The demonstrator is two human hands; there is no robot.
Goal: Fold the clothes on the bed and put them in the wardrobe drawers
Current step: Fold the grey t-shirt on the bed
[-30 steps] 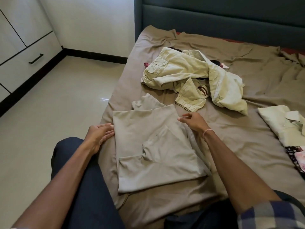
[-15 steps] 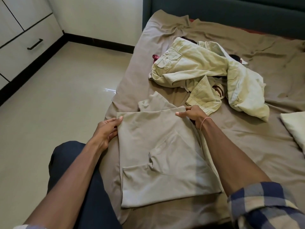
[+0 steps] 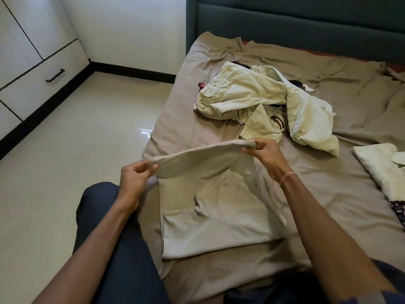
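Lifting the far edge of the beige garment (image 3: pixel 219 216) off the bed (image 3: pixel 328 194), after pressing it flat at its two far corners half a second earlier. Pinching the left end of that raised edge between thumb and fingertips with the left grip (image 3: pixel 135 178), clenched on the cloth just above the bed's left edge. Pinching the right end likewise with the right grip (image 3: pixel 267 153), showing a thin bracelet (image 3: pixel 287 175) at the wrist. Stretching the edge taut between the two grips, sloping higher toward the right. Leaving the nearer part of the garment lying flat on the sheet, close to the bed's left edge and near end, with a folded flap crossing its middle.

Lying crumpled beyond the raised edge, toward the dark headboard (image 3: pixel 306 25): a pile of pale green clothes (image 3: pixel 263 99), covering darker pieces only partly showing. Resting at the bed's right edge: a folded cream garment (image 3: pixel 381 170), with a dark patterned cloth (image 3: pixel 398 211) just nearer along the same edge. Pressing against the bed's left edge: a leg in dark trousers (image 3: pixel 98 216). Standing well apart across the glossy floor (image 3: pixel 76 161), at the far left: a white wardrobe drawer (image 3: pixel 43 84), closed, bearing a black handle (image 3: pixel 55 75).
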